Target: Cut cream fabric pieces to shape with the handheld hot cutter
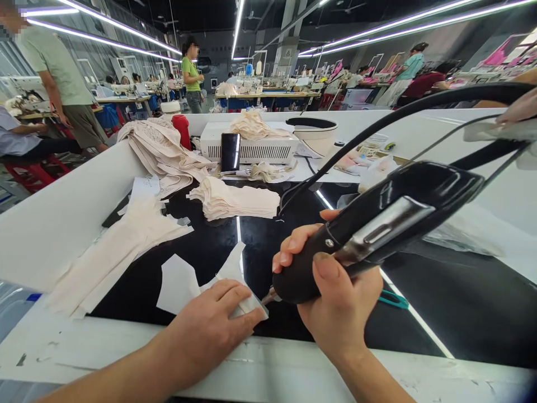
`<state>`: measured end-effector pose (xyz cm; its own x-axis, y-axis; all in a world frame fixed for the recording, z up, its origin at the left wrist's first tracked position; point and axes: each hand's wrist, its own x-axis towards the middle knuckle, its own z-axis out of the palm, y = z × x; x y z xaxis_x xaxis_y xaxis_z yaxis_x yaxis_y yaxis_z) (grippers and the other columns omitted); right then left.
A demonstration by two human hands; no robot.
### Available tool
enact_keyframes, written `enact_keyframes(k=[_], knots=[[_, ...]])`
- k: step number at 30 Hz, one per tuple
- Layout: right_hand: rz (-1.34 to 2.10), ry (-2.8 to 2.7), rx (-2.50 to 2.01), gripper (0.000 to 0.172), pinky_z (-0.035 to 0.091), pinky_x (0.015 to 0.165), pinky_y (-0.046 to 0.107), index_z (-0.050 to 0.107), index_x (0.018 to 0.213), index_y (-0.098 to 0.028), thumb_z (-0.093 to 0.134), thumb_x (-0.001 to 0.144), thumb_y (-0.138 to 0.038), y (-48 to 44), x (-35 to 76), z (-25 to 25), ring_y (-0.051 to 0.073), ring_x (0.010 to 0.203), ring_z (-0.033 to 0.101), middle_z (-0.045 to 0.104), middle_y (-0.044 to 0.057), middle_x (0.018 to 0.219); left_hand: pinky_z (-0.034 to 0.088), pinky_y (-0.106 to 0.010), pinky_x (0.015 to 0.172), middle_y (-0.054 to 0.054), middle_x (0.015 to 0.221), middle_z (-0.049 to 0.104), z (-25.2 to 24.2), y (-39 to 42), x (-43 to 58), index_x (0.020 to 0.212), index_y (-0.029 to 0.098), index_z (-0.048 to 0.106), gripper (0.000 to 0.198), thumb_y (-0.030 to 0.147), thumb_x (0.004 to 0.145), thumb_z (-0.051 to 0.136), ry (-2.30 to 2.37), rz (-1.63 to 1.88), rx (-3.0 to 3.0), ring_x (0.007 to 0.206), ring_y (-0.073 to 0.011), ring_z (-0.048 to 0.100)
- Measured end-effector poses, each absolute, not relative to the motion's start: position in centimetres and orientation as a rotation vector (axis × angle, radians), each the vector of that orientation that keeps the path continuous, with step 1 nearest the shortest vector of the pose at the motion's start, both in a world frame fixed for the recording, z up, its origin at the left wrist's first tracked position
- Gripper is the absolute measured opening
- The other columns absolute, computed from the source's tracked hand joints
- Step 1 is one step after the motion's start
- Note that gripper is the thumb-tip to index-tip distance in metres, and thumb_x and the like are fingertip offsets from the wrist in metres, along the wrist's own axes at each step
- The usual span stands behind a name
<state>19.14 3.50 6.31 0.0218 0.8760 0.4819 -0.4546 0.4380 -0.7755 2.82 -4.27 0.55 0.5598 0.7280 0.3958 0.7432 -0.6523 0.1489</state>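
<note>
Your right hand (339, 296) is wrapped around one tool (369, 210), fingers curled over the far side and thumb pressed on the near side. It has a smooth black body, one shiny metal lever, one visible screw and one slim metal tip (271, 296). Your left hand (222, 319) lies over one pale piece (233, 266), its fingers bent low and its thumb slightly apart; whether they pinch the piece or only press it, I cannot tell. The piece lies on the glossy black board (461, 319), its corner just beside the tip, a narrow horn pointing away from you. Next to it is one flat white shape (178, 285) with a curved edge.

Near your right wrist lies one teal loop (393, 299). Farther out you have four gatherings of cream cloth: a long layered pile (121, 246), a neat stack (239, 200) with ruffled ends, a loose draped heap (161, 151) and a crumpled bundle (251, 126) on one slotted white box (268, 150). One dark phone (230, 152) leans upright against that box. Beyond, three people stand among sewing tables.
</note>
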Motion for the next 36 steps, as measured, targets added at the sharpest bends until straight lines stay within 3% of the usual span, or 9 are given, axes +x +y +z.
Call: enact_keyframes(k=[7,13,19,22,26,31,36], knots=[[1.072,-1.143,-0.504,0.043,0.056,0.047,0.03,0.06,0.113,-0.03,0.086,0.082,-0.045,3.5,18.9,6.2,0.016,0.055,0.062,0.064,-0.005,0.076,0.064,-0.043,0.093,-0.013,0.118,0.065,0.3,-4.2,2.9,0.129,0.019,0.065,0.029,0.011,0.102,0.057,-1.336,-0.692,-2.723,0.112,-0.0283,0.065],[1.081,-1.163,-0.507,0.034,0.056,0.048,0.029,0.061,0.113,-0.03,0.082,0.087,-0.038,3.6,18.8,6.2,0.015,0.058,0.061,0.065,-0.005,0.078,0.064,-0.043,0.091,-0.012,0.11,0.063,0.6,-4.2,3.1,0.125,0.021,0.068,0.027,0.012,0.102,0.056,-1.341,-0.725,-2.677,0.106,-0.0266,0.065],[1.072,-1.141,-0.47,0.042,0.055,0.048,0.029,0.059,0.114,-0.029,0.084,0.083,-0.043,4.3,18.0,6.1,0.015,0.056,0.061,0.064,-0.005,0.077,0.064,-0.042,0.09,-0.012,0.111,0.063,0.4,-4.0,3.2,0.122,0.022,0.07,0.025,0.013,0.103,0.056,-1.346,-0.762,-2.656,0.103,-0.0256,0.064],[1.076,-1.174,-0.481,0.037,0.056,0.051,0.03,0.059,0.114,-0.029,0.082,0.086,-0.04,4.3,17.9,5.9,0.015,0.057,0.062,0.065,-0.006,0.078,0.064,-0.044,0.089,-0.012,0.112,0.065,0.2,-4.0,3.3,0.122,0.022,0.07,0.024,0.014,0.1,0.061,-1.345,-0.79,-2.642,0.101,-0.0261,0.065],[1.08,-1.185,-0.504,0.033,0.057,0.052,0.029,0.059,0.113,-0.029,0.08,0.089,-0.036,4.1,18.1,6.0,0.014,0.059,0.062,0.066,-0.005,0.079,0.064,-0.046,0.094,-0.014,0.115,0.068,-0.2,-4.8,3.9,0.125,0.019,0.068,0.028,0.012,0.099,0.062,-1.336,-0.765,-2.595,0.107,-0.0283,0.066],[1.072,-1.195,-0.5,0.041,0.056,0.049,0.03,0.058,0.114,-0.029,0.084,0.084,-0.043,3.8,18.4,6.3,0.015,0.056,0.062,0.064,-0.005,0.076,0.061,-0.045,0.1,-0.017,0.121,0.071,-0.3,-5.8,4.0,0.132,0.014,0.062,0.03,0.027,0.105,0.059,-1.303,-0.689,-2.567,0.118,-0.0294,0.066],[1.065,-1.195,-0.482,0.042,0.055,0.048,0.029,0.059,0.114,-0.029,0.085,0.084,-0.044,3.8,18.3,6.2,0.015,0.055,0.062,0.064,-0.005,0.076,0.056,-0.041,0.109,-0.012,0.115,0.072,0.6,-4.6,2.6,0.116,0.01,0.066,0.021,0.026,0.108,0.055,-1.284,-0.673,-2.593,0.113,-0.025,0.069]])
